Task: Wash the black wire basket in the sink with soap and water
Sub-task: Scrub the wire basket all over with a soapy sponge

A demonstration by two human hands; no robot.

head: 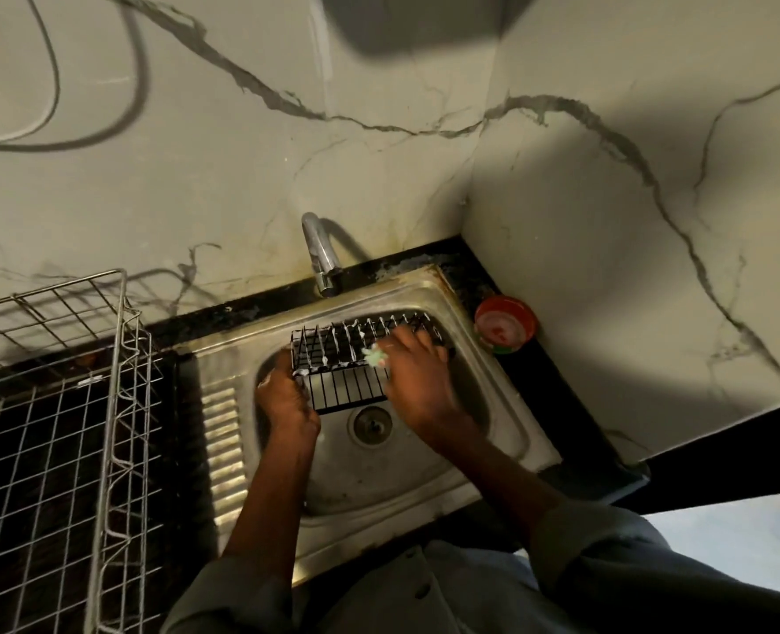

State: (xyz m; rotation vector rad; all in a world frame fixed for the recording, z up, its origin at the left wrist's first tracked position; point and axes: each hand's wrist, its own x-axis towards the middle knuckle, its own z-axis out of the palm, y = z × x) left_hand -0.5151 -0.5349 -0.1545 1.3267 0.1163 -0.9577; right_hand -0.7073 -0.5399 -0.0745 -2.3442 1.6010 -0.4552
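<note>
So you're mid-scrub here, I'd say. The black wire basket (346, 363) sits in the far half of the steel sink (493, 382), tilted up off the basin, and white suds already streak its far rungs, so the soaping looks well under way. The nearer, flatter grid of wires looks mostly bare of foam, so that part and the rinse are likely what's left. No water is running from the chrome tap (321, 253) as far as I can see.

Your left hand (287, 400) is curled round the basket's left edge, holding it steady. Your right hand (417, 372) is blurred, but its fingers are bunched over a pale green scrubber (375, 356), pressing it onto the wires near the middle.

Texture-wise: thin, dark, coated rods, closely spaced, so lots of gaps for grime. The sink is dull stainless with a ribbed drainboard on the left and stains round the rim. A bigger silver wire rack (118, 404) stands on the dark worktop (539, 382) to the left, and a red-rimmed round tub (506, 323) sits in the far right corner.
</note>
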